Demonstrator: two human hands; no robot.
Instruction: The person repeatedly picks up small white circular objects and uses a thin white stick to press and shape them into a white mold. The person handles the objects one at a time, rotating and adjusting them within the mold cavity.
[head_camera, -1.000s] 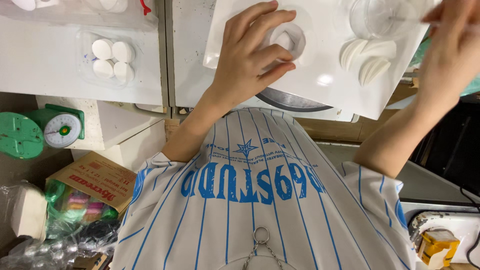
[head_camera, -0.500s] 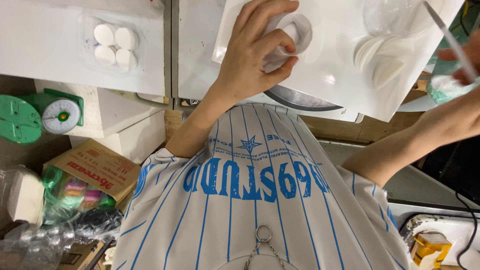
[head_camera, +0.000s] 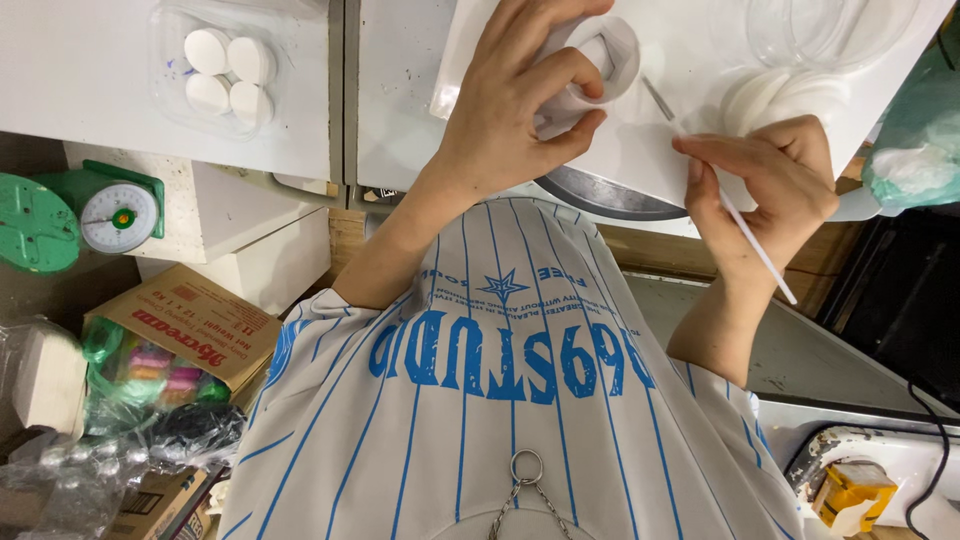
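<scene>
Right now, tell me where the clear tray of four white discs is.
In the head view, the clear tray of white discs sits top left on the white tabletop, well left of the left hand.

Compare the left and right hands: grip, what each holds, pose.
The left hand wraps around a white ring-shaped piece, fingers curled over it on the white board. The right hand pinches a thin white-handled tool between fingertips, its metal tip pointing at the ring. The left hand lies flat over the work; the right hand sits at the board's near edge. Both are bare and busy on the same piece.
</scene>
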